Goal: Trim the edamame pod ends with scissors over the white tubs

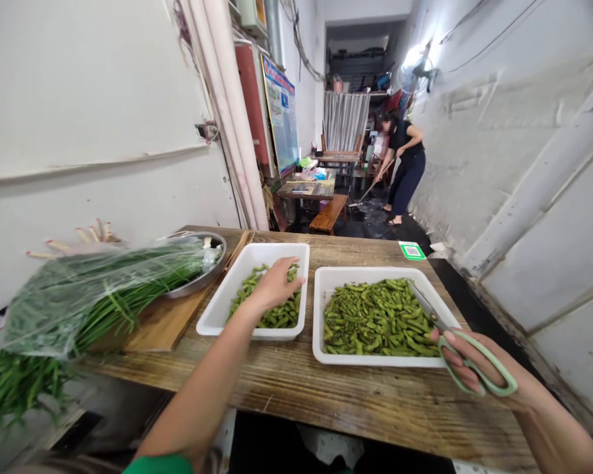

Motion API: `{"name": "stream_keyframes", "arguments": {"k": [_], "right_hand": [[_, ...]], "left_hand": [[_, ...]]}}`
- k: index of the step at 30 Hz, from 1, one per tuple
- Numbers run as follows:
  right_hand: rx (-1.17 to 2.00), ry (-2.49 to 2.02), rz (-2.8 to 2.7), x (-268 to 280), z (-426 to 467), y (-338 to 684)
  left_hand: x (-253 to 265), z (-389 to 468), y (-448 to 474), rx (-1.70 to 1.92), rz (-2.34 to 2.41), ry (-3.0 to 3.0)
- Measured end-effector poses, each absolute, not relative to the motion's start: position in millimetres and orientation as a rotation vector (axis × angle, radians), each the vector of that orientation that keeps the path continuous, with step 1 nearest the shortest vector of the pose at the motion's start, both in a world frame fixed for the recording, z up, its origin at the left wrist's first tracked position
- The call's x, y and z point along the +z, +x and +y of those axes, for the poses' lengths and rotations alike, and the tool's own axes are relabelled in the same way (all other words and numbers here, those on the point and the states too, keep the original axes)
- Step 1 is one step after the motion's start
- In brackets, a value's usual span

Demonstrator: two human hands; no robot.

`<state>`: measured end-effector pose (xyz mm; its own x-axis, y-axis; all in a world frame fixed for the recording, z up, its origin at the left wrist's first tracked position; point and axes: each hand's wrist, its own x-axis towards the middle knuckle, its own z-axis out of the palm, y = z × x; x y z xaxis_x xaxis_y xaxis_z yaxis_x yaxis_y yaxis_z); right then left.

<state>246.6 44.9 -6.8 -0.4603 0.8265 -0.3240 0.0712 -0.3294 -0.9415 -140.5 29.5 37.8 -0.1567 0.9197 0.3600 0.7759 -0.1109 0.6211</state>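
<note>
Two trays (375, 361) of green pods (366, 316) set on bench (375, 411) | scissors (441, 324) grasped by right grip (501, 355), blades (421, 300) over pods beyond it | left grip (275, 284) loosely spread above left tray (271, 334)

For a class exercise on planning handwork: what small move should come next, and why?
Probably, bring the left hand across to the fuller tray and pick up one pod. The scissors in the right hand have their blades over that tray's pods, while the left hand looks open over the other tray.
</note>
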Motion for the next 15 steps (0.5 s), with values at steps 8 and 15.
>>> {"name": "stream_keyframes", "arguments": {"k": [8,15], "right_hand": [[1.924,-1.055,-1.339,-18,46,259],[1.901,-1.047,-1.324,-19,44,260]], "left_hand": [[-1,9,-199,-0.059,1.933,2.198],[-10,48,-248,0.236,1.92,2.237]]}}
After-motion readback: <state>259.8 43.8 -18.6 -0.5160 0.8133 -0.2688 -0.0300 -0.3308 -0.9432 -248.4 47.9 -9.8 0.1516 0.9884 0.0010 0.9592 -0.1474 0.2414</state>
